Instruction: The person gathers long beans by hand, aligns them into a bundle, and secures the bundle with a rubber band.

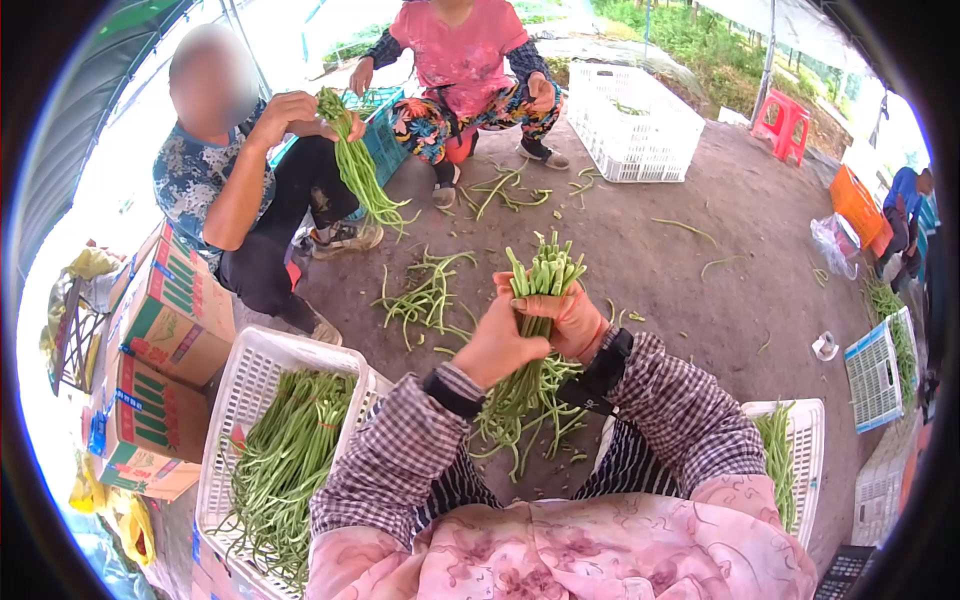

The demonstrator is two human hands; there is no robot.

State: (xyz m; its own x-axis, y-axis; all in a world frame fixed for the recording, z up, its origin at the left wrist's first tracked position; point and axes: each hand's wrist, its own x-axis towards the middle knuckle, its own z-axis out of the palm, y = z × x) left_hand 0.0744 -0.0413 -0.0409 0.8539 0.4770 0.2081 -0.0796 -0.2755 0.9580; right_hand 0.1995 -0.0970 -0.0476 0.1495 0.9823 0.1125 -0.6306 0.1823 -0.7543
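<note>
Both my hands are closed around a bundle of long green beans (545,283), held upright in front of me with its cut-looking ends on top. My left hand (503,338) wraps the bundle from the left, fingers behind it. From the right, my right hand (570,318) grips it with the thumb across the front. The lower part of the bundle hangs below my hands toward loose beans on the ground, and where one ends and the other begins is hard to tell.
A white crate (213,470) of beans stands at my left, another white crate (812,450) at my right. Cardboard boxes (170,320) are stacked far left. One co-worker (215,170) holds a bean bundle; another person (465,60) sits opposite. Loose beans (425,295) lie on the ground.
</note>
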